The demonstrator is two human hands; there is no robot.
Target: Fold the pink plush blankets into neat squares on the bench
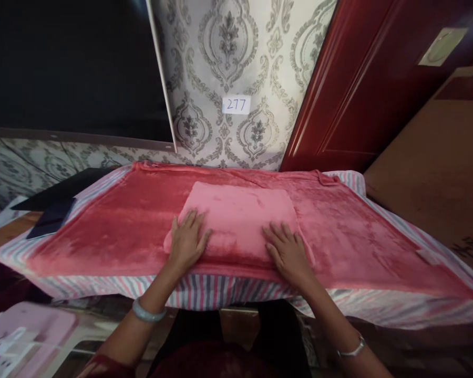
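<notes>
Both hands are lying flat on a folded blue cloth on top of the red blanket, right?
Not quite: the head view shows the folded cloth is pink, not blue. The left hand and right hand do lie flat on it, on top of the red blanket.

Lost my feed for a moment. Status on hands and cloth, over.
Left hand open, flat on folded pink cloth. Right hand same, near edge. Cloth lies on red blanket. Nothing blocking.

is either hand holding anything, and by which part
Nothing is gripped: left hand and right hand lie flat on the near edge of the folded cloth.
</notes>
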